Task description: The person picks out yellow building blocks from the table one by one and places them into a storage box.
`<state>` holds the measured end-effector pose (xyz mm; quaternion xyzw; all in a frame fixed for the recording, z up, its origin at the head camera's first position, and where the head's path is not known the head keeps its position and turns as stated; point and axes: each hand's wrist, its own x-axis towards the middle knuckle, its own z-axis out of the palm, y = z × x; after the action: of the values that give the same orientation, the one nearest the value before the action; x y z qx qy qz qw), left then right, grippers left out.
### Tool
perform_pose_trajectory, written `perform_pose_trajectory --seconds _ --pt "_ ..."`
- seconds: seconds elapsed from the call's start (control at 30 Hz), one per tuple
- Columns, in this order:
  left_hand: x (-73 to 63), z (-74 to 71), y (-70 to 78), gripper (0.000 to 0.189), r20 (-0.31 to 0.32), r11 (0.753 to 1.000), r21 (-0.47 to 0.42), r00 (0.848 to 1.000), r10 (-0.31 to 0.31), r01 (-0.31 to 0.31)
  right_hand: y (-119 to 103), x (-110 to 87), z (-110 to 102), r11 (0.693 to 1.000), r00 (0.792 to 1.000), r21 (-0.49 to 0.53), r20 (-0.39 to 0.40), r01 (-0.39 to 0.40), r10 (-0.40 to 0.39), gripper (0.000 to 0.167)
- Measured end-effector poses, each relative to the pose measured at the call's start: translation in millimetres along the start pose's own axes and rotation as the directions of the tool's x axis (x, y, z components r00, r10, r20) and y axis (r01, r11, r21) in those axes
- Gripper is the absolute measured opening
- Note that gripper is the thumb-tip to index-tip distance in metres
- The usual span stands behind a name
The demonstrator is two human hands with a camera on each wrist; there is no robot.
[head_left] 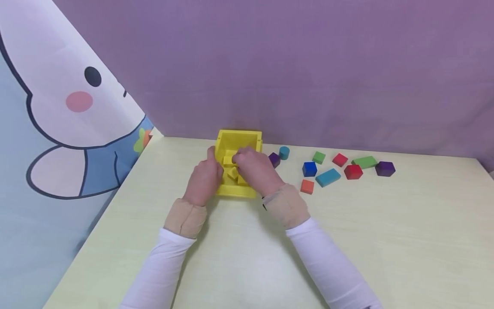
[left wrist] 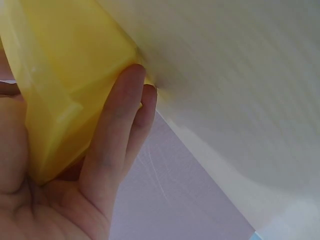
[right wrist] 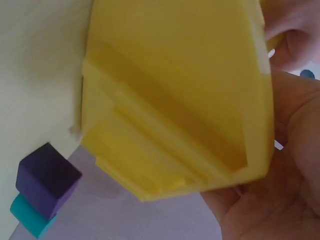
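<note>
A yellow open-topped box (head_left: 237,192) stands at the back of the table with several yellow blocks inside. My left hand (head_left: 204,179) grips its left wall; in the left wrist view, the fingers (left wrist: 117,125) lie along the outside with the thumb on the other side of the rim. My right hand (head_left: 259,171) reaches over the right wall into the box, fingers curled at the edge of a yellow block (head_left: 229,161). Its fingertips are partly hidden there. In the right wrist view, the box wall (right wrist: 175,75) covers much of this hand.
Just right of the box are a purple block (head_left: 274,160) and a teal cylinder (head_left: 284,152). Further right lie several loose blocks, among them a dark blue cube (head_left: 309,169), a light blue slab (head_left: 328,177) and an orange block (head_left: 307,186). A purple cloth (head_left: 308,77) hangs behind the table.
</note>
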<state>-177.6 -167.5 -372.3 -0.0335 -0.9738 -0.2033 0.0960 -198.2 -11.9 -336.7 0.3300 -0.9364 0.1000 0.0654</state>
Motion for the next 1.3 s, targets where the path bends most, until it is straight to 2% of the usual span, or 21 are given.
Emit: perform_pose_trajectory --seconds 0.33,0.53,0.73,1.0,1.17,1.3 --pt "-1.0 -1.8 2.0 0.052 0.005 1.0 0.013 1.0 -0.001 0.001 -1 1.5 18 0.996 0.999 -0.085 -0.003 0.038 -0.039 0.012" --pt "-1.5 -1.5 3.9 0.052 0.005 1.0 0.018 1.0 0.002 -0.002 0 -1.8 20 0.997 0.999 -0.057 -0.019 0.049 -0.05 0.014" --pt "-2.5 -1.8 2.9 0.051 -0.008 0.999 0.033 1.0 0.02 -0.02 -1 -8.0 15 0.997 0.997 0.004 -0.024 0.071 -0.07 0.025" --pt "-3.9 -3.8 4.4 0.051 -0.023 0.999 0.052 1.0 0.006 -0.005 2 -35.6 -14 0.998 0.995 0.047 -0.087 0.044 -0.04 0.031" --pt "-4.0 -1.8 2.8 0.051 -0.053 0.998 0.059 0.998 0.031 -0.028 16 -56.7 -25 1.0 0.991 0.021 -0.135 0.021 -0.018 0.031" --pt "-3.9 -1.6 1.8 0.05 -0.072 0.998 0.049 0.997 0.04 -0.036 30 -73.0 -31 0.999 0.98 -0.002 -0.196 0.035 -0.035 0.027"
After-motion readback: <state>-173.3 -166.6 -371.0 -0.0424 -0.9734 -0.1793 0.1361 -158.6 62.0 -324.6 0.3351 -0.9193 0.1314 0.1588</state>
